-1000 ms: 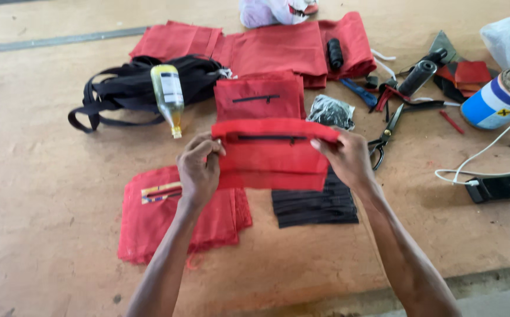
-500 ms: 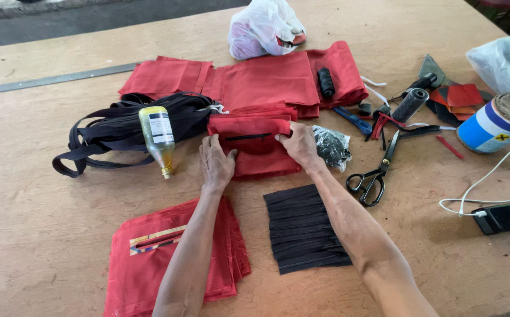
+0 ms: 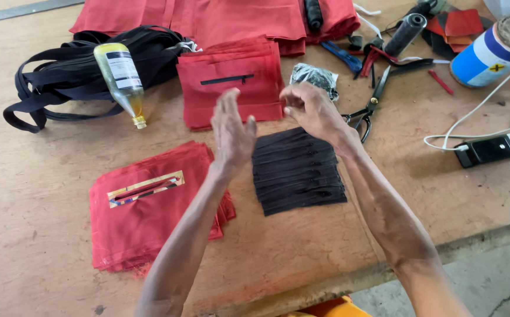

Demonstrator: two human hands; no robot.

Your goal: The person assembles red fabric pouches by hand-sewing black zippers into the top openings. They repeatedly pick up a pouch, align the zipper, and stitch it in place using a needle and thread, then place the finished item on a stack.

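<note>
My left hand (image 3: 231, 130) hovers above the table with flat, spread fingers and holds nothing. My right hand (image 3: 311, 108) is raised beside it, fingers loosely curled, also holding nothing. Just beyond both hands lies a stack of red fabric pieces with a black zipper (image 3: 231, 79) on top. Below my right hand sits a stack of black zippers (image 3: 299, 170). To the left of my left forearm lies another pile of red fabric (image 3: 143, 211) with a slot cut in the top piece.
A small bottle of yellow liquid (image 3: 121, 79) rests on a bundle of black straps (image 3: 61, 76). Scissors (image 3: 369, 111), tools, a blue-and-white can (image 3: 490, 53), a black device with a white cable (image 3: 495, 147) and more red cloth (image 3: 220, 17) lie toward the back and right.
Both hands set the red zippered piece on the stack, let it go and pulled back toward me, now empty above the table. The camera has moved closer.
</note>
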